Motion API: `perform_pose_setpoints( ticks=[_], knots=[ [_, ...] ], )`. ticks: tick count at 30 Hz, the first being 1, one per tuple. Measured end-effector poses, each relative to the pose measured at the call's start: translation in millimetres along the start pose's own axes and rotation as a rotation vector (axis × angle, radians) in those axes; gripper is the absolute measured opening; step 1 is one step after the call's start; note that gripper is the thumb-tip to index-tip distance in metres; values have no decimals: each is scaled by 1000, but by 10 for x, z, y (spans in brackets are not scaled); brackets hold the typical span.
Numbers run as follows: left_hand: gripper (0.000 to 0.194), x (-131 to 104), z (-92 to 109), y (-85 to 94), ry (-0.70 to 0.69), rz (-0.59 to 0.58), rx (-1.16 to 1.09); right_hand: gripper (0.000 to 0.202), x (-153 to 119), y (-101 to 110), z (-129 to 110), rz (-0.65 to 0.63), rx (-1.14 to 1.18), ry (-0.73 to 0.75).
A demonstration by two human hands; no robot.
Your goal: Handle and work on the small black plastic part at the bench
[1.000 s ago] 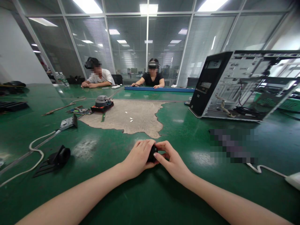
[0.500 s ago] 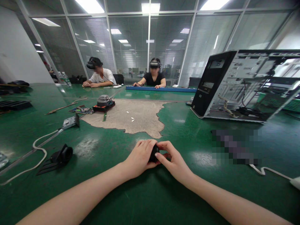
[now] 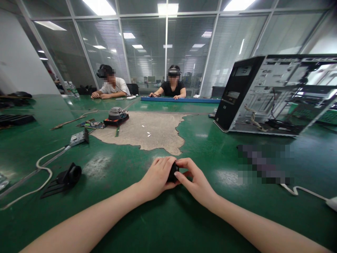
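Between my hands, low over the green tabletop, is a small black rounded object (image 3: 173, 173), mostly covered by fingers, so its kind cannot be made out. My left hand (image 3: 158, 175) wraps over its top and left side. On the other side, the thumb and fingers of my right hand (image 3: 193, 181) pinch its right edge. Left of my hands lies a black plastic part (image 3: 68, 176) with a round ring and thin prongs.
An opened computer case (image 3: 244, 95) stands at right, with a blurred-out dark item (image 3: 263, 164) before it. A heatsink fan (image 3: 116, 114), circuit board (image 3: 92, 123) and metal bracket (image 3: 79, 137) lie at left. Two people (image 3: 113, 84) sit across the table, near a long blue bar (image 3: 181, 100).
Both hands keep the same grip on the black object. The view has shifted very slightly; nothing else visibly differs.
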State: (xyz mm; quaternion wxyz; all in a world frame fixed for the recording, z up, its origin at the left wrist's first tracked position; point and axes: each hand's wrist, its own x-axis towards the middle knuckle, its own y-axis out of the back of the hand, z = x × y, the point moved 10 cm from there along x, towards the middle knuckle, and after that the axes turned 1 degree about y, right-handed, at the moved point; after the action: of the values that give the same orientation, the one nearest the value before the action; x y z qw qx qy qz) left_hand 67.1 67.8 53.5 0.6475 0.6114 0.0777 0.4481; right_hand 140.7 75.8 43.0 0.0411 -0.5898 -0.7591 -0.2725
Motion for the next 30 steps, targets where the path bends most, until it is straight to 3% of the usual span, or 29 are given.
perform_pose_setpoints(
  ticks=[6,13,21,27,30],
  knots=[
    [51,1,-13,-14,13,-7,1,20,-4,-101,96,-95,50,-125],
    [53,-2,13,-8,-5,5,6,15,-24,-7,-22,-2,3,14],
    [52,5,-4,-23,19,-9,5,19,-7,-105,109,-94,104,-152],
    [55,-10,8,-3,0,3,0,14,-20,-5,-12,-6,29,-1],
    [54,-5,12,7,2,7,-3,15,-18,4,2,7,26,4]
  ],
)
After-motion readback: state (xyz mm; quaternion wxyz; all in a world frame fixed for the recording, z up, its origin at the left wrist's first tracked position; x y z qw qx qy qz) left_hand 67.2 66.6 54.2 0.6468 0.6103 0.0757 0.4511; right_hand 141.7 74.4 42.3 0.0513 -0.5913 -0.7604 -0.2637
